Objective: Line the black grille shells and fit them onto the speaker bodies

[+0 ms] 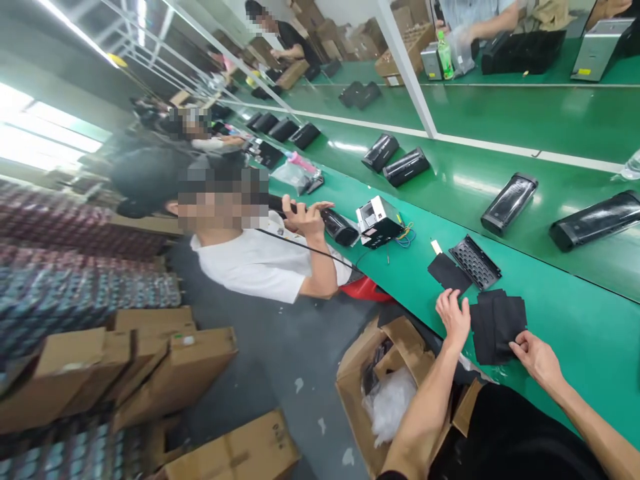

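Observation:
On the green bench lies a loose stack of thin black sheets (500, 327). My right hand (540, 360) pinches the lower right edge of the stack between thumb and fingers; how many sheets are in the pinch is hidden. Just left of the stack, my left hand (454, 319) hovers with fingers apart and nothing in them. Beyond it is a separate black sheet (449, 272), beside a perforated black plastic grille (475, 262). A small pale strip (437, 247) touches the far end of that sheet.
A co-worker in a white shirt (250, 267) sits on my left, by a boxy device with wires (380, 221). Several black speaker-like units, such as one at the far side (510, 203), lie along the bench. An open carton (350, 400) stands below.

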Motion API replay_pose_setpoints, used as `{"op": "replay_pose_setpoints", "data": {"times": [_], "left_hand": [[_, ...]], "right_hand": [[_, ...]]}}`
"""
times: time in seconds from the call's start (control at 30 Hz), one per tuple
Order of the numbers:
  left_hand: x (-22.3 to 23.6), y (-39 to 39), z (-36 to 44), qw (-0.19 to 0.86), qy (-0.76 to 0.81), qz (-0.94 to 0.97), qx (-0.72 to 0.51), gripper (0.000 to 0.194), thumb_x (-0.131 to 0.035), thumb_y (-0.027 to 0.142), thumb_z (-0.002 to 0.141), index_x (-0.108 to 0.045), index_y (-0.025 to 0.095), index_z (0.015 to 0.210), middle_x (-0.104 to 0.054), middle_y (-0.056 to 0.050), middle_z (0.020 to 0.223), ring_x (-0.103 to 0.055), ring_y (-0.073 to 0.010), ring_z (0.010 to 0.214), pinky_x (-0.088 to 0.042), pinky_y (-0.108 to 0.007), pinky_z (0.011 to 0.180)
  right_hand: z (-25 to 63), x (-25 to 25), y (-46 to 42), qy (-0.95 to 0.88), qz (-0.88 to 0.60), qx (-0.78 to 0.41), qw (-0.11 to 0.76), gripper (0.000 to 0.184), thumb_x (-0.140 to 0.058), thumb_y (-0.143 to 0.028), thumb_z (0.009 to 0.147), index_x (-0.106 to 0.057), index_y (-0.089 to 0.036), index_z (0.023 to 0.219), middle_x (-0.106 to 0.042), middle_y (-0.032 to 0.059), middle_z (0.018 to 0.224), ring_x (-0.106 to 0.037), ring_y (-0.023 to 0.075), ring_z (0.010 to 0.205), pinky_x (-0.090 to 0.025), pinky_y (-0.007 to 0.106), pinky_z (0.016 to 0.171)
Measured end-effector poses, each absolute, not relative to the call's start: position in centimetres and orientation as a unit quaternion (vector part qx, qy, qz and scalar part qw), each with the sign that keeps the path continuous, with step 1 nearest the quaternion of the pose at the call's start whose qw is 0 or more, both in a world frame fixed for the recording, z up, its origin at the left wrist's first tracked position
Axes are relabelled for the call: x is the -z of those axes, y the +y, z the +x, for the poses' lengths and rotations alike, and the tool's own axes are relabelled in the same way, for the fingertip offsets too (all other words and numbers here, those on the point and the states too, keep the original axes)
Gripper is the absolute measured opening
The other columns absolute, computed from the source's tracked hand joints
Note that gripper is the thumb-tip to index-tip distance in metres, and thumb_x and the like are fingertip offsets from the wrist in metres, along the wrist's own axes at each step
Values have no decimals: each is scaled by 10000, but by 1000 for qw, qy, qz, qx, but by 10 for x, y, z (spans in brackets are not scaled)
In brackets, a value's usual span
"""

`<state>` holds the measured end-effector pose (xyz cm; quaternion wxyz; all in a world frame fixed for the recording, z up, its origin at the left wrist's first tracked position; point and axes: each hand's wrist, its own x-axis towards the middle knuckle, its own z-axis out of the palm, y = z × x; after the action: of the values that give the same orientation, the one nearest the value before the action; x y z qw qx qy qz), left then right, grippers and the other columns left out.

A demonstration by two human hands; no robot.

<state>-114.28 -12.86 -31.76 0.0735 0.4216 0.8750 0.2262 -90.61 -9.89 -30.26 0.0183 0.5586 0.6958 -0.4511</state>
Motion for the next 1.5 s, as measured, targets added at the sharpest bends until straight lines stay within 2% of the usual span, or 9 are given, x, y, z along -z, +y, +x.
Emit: {"op": "replay_pose_setpoints", "data": {"times": [0.23, 0.37, 0.47, 0.77, 1.03, 1.23, 1.33, 1.43, 1.5], "left_hand": [[309, -123, -1144, 139, 820, 502, -239, 169, -639, 346, 987, -738, 257, 1093, -700, -104, 1238, -587, -287, 1253, -440, -490, 1143], [318, -148, -1097, 145, 806, 533, -213, 523, -732, 414, 914, -635, 217, 1388, -573, -180, 1524, -451, -381, 1485, -307, -622, 1260], [330, -157, -1081, 134, 826, 515, -188, 646, -699, 427, 938, -538, 164, 1505, -487, -237, 1610, -352, -423, 1568, -235, -687, 1279], [344, -157, -1083, 91, 821, 534, -178, 649, -650, 460, 973, -530, 119, 1512, -500, -246, 1610, -362, -415, 1573, -253, -679, 1279], [338, -148, -1091, 110, 831, 515, -176, 612, -700, 395, 913, -587, 120, 1448, -534, -254, 1570, -398, -435, 1543, -266, -677, 1265], [322, -136, -1101, 123, 829, 488, -244, 534, -659, 352, 900, -610, 140, 1388, -558, -249, 1503, -420, -447, 1509, -287, -688, 1245], [303, -119, -1086, 220, 767, 487, -355, 528, -652, 414, 924, -597, 176, 1392, -563, -220, 1487, -468, -399, 1474, -347, -613, 1240], [281, -91, -1050, 497, 607, 475, -400, 655, -755, 500, 849, -588, 219, 1416, -595, -180, 1479, -550, -347, 1404, -424, -525, 1189], [271, -70, -1020, 686, 484, 424, -340, 709, -848, 525, 737, -652, 207, 1339, -701, -157, 1323, -657, -319, 1234, -502, -459, 1069]], "right_hand": [[-905, 300, -99, 711, 562, 421, 38, 175, -615, -328, 944, -669, -248, 799, -706, 38, 871, -659, 207, 739, -363, 295, 645], [-910, 302, -94, 683, 592, 428, 14, 278, -509, -377, 1001, -676, -237, 829, -696, 43, 763, -666, 228, 725, -405, 311, 678], [-914, 301, -93, 667, 605, 434, -15, 288, -499, -401, 982, -666, -241, 811, -694, 40, 738, -671, 229, 720, -429, 312, 688], [-890, 283, -71, 579, 693, 412, -125, 366, -419, -563, 892, -579, -265, 753, -700, 67, 690, -651, 268, 679, -464, 375, 708], [-821, 267, -24, 453, 777, 363, -243, 367, -537, -600, 811, -602, -240, 787, -661, 63, 690, -596, 260, 695, -431, 374, 679], [-782, 251, -7, 411, 744, 426, -310, 462, -566, -718, 797, -535, -267, 891, -531, -25, 649, -541, 219, 615, -472, 346, 602], [-777, 238, -22, 434, 688, 494, -306, 544, -623, -756, 795, -613, -251, 998, -526, -39, 656, -513, 197, 613, -452, 321, 598], [-782, 227, -47, 461, 627, 562, -280, 543, -674, -753, 829, -695, -236, 994, -594, -12, 729, -539, 187, 668, -457, 308, 630], [-783, 223, -60, 479, 590, 597, -258, 524, -629, -745, 897, -719, -241, 1011, -620, -8, 765, -547, 182, 687, -468, 305, 647]]}}
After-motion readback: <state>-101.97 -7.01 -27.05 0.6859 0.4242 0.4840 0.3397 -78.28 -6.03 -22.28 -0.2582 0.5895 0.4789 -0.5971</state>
